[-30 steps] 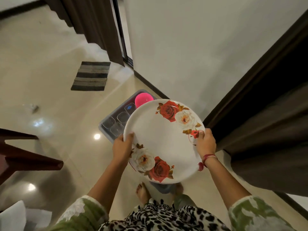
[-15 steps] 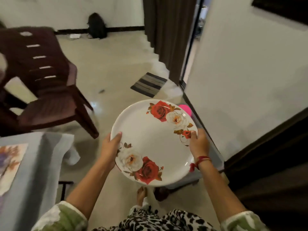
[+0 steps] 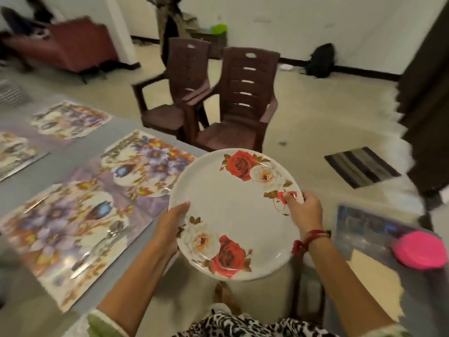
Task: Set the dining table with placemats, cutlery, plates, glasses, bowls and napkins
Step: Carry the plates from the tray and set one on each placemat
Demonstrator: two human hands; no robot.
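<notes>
A white plate (image 3: 233, 210) printed with red and white roses hangs in the air just off the right edge of the dining table (image 3: 80, 154). My left hand (image 3: 170, 224) grips its left rim and my right hand (image 3: 303, 210) grips its right rim, thumbs on top. On the grey table lie several floral placemats; the nearest placemat (image 3: 60, 229) carries a spoon (image 3: 107, 239) and a knife (image 3: 80, 271). A second placemat (image 3: 145, 164) lies beyond it, partly under the plate's edge.
Two dark brown plastic chairs (image 3: 233, 113) stand beyond the table's corner. At the right sits a grey tray (image 3: 359, 227) with glasses and a pink bowl (image 3: 420, 249). A striped mat (image 3: 359, 166) lies on the floor by a dark curtain.
My view has swung left from the tray on the floor side to the table. The plate, held in both hands throughout, now hangs beside the table's edge near the placemats.
</notes>
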